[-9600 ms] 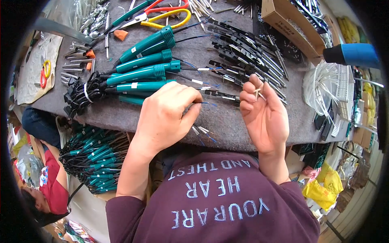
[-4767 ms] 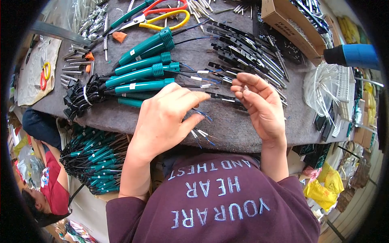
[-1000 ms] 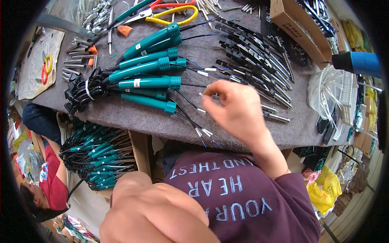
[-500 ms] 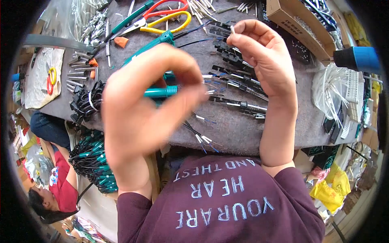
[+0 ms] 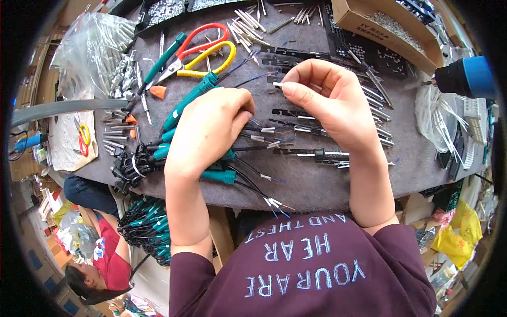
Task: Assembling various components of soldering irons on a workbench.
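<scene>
My right hand [image 5: 332, 103] pinches a short white sleeve [image 5: 278, 84] between thumb and forefinger, above the table's middle. My left hand [image 5: 211, 124] is closed, its fingers curled down over a group of green soldering-iron handles [image 5: 219, 176] with dark cords. What those fingers grip is hidden beneath them. Thin wires with white sleeves [image 5: 273, 203] and blue ends stick out of the handles to the right. Under and beside my right hand lie several black clip-like parts with silver tubes [image 5: 322, 155], set in rows.
Red- and yellow-handled scissors [image 5: 177, 66] lie beyond my left hand. A cardboard box [image 5: 377, 26] of small metal pieces stands far right, near a blue heat-gun-like tool [image 5: 465, 77]. White sleeves fill a plastic bag [image 5: 438, 113]. Another person [image 5: 108, 253] sits at lower left.
My left hand, blurred and raised before, has come down onto the green handles with its fingers closed. The right hand has shifted nearer and slightly left, still pinching a small white piece.
</scene>
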A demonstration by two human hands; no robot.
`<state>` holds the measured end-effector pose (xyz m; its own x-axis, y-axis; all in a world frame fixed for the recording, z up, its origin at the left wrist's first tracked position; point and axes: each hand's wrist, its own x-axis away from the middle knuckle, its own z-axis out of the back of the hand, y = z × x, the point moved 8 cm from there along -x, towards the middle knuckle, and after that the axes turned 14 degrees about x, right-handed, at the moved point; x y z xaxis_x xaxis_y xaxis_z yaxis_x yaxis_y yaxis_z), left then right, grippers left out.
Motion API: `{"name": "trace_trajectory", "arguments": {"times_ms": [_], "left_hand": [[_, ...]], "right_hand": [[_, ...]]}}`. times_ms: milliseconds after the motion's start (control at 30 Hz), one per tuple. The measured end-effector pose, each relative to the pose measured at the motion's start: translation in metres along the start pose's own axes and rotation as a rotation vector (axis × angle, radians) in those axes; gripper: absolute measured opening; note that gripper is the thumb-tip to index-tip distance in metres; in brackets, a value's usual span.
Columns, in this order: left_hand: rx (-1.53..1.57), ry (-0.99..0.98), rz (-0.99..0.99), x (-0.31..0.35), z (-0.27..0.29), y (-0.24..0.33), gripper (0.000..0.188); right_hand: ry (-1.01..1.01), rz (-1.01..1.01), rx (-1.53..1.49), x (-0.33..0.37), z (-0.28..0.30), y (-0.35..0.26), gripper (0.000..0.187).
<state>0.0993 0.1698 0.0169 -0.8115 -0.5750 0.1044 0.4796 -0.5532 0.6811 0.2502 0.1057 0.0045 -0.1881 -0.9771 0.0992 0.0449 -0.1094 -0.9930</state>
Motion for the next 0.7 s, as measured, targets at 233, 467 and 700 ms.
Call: {"name": "trace_trajectory", "arguments": {"times_ms": [233,467,700], "left_hand": [[-0.185,-0.004,-0.115,0.002,-0.007,0.007,0.016],[0.334,0.172,0.082,0.0,0.019,-0.011,0.012],[0.807,0.377,0.132,0.013,0.017,-0.023,0.01]], "right_hand": [[0.0,-0.009,-0.033,-0.003,-0.003,0.001,0.013],[0.046,-0.042,-0.021,-0.003,-0.004,0.002,0.012],[0.024,-0.056,0.05,0.0,-0.018,0.01,0.009]]}}
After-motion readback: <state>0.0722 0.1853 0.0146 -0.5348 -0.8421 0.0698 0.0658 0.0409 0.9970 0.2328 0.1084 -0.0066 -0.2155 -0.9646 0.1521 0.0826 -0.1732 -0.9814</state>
